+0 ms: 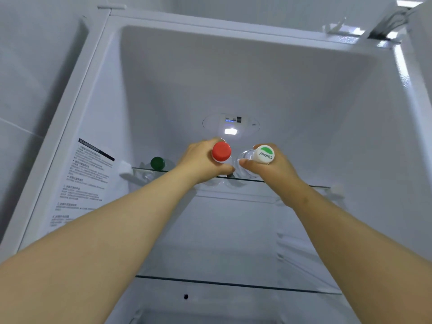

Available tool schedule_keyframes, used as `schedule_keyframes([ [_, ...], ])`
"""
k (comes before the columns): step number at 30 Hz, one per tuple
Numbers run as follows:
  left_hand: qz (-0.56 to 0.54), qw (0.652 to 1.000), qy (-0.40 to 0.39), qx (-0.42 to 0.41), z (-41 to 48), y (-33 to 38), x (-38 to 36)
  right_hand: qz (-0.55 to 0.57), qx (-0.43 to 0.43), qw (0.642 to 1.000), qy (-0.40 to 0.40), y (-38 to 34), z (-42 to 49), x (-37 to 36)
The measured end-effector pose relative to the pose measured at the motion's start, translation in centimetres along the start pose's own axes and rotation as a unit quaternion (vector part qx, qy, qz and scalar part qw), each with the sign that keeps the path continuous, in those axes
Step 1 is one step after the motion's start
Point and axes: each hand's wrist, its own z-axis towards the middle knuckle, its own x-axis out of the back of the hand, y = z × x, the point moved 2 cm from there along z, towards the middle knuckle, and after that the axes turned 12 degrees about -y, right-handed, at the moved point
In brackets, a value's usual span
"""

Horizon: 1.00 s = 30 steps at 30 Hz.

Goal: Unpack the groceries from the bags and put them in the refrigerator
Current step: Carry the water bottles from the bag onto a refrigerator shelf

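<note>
A grey tiled wall (21, 90) stood at the far left, beside the open refrigerator (233, 73), whose white inside filled most of the view. On its left inner wall was a printed sticker (86, 178) with lines of small text, too blurred to read. Just right of that, a green-capped bottle (157, 163) stood upright at the left end of the upper glass shelf (315, 186), well apart from both hands. Nearer the middle, the left hand (201, 163) reached in over the front edge of that shelf, its fingers and thumb curled round the clear body of a red-capped bottle (221, 151) just below the cap. The bottle was upright, at the level of the shelf; whether its base sat on the glass could not be told, as the hand hid it. Behind and above the hands, on the back wall, was an oval control panel (231, 121) with a lit white lamp (230, 131) under it. Just beside the red cap, the right hand (268, 171) gripped a white-capped bottle (264, 154), thumb in front and fingers wrapped behind its clear neck; the cap bore a green patch and the word "C'estbon". The two bottles were close together, though contact between them was unclear. Below the arms ran a lower glass shelf (233, 282), and a door hinge (385, 26) showed at the top right corner.
</note>
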Motion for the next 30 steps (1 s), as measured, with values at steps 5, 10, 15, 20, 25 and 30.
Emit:
schedule_keyframes([
  [5, -0.112, 0.991, -0.074, -0.028, -1.0, -0.8, 0.2, -0.018, -0.024, 0.998, -0.063, 0.3, 0.2, -0.2],
  [10, -0.183, 0.979, -0.061, -0.066, -1.9, -0.9, 0.3, -0.003, -0.048, 0.996, -0.068, 0.5, 0.5, -0.1],
  [15, -0.133, 0.989, -0.049, -0.051, -1.3, -1.5, 0.1, -0.041, -0.054, 0.994, -0.081, 0.6, 0.9, 0.0],
  [20, -0.060, 0.995, -0.074, 0.016, -0.4, -2.2, 0.4, -0.061, -0.081, 0.989, -0.105, 0.8, 1.8, -0.2],
  [25, 0.010, 0.992, -0.096, 0.075, 0.7, -3.3, 0.6, -0.117, -0.096, 0.977, -0.149, 0.8, 3.1, -0.8],
  [30, 0.068, 0.984, -0.135, 0.092, 1.5, -3.1, 0.4, -0.137, -0.116, 0.966, -0.184, 0.9, 4.2, -1.4],
])
